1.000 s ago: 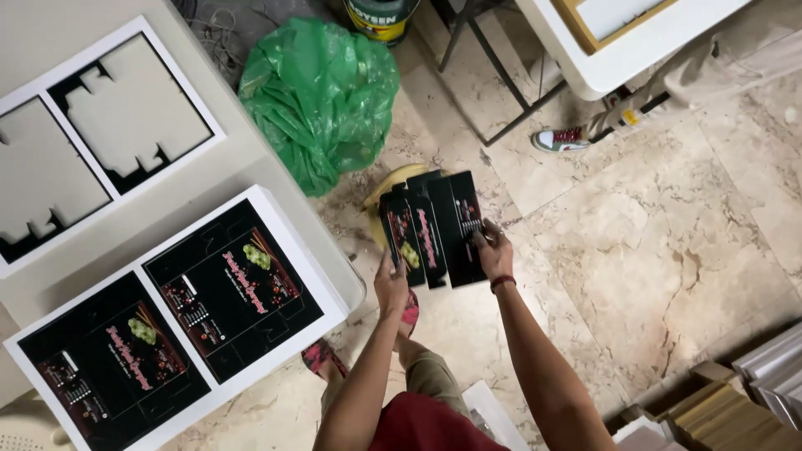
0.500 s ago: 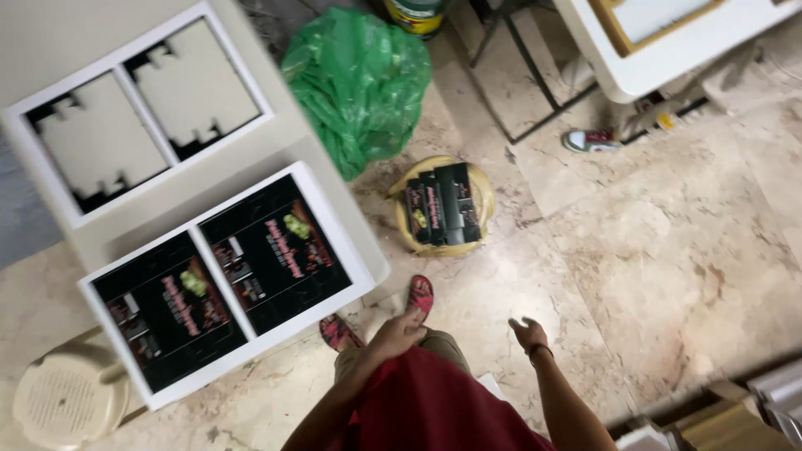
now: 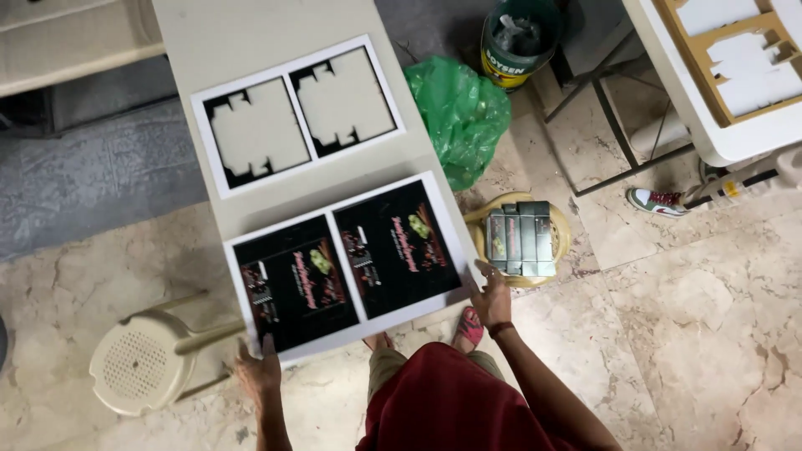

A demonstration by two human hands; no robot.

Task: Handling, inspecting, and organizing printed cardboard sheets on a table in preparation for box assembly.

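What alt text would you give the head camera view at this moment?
Seen from above, a person's left hand and right hand touch the near corners of a white sheet printed with two dark box layouts, overhanging a beige table. Farther along lies a punched-out sheet; a stack of flat dark cartons rests on a stool right of the table.

White-bordered printed sheet (image 3: 347, 267) – two black box layouts side by side, flat, slightly askew, overhanging the table (image 3: 251, 25) near edge
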